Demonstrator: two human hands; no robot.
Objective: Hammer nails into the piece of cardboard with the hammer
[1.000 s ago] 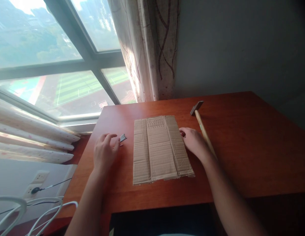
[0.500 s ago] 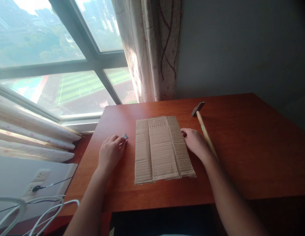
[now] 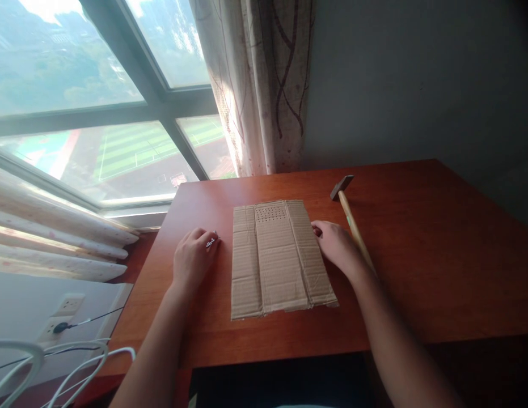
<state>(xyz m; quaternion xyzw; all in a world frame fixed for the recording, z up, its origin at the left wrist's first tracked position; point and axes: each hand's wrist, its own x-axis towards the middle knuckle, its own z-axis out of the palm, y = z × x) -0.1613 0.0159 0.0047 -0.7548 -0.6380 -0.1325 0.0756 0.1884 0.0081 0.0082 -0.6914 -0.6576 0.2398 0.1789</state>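
My left hand [image 3: 194,255] rests on the wooden table left of a cardboard sheet, its fingers closed around several thin silvery nails [image 3: 211,242] whose ends show near the thumb. The brown corrugated cardboard [image 3: 283,260] lies flat, with two lengthwise creases and a block of small holes near its far edge. At the cardboard's right edge is my right hand [image 3: 333,241], fingers curled in; what they hold, if anything, is hidden. A hammer [image 3: 353,224] with a wooden handle and dark metal head lies just to the right, its near end covered by my right forearm.
The reddish-brown table [image 3: 425,243] stands against a grey wall and a window [image 3: 136,158]. Patterned curtains [image 3: 255,85] hang behind it. At the lower left are white cables [image 3: 97,362] and a wall socket [image 3: 55,327] with a black plug.
My left fingers have shifted over the nails, which fanned out past the fingertips before and now show less. The right hand, cardboard and hammer stay as they were.
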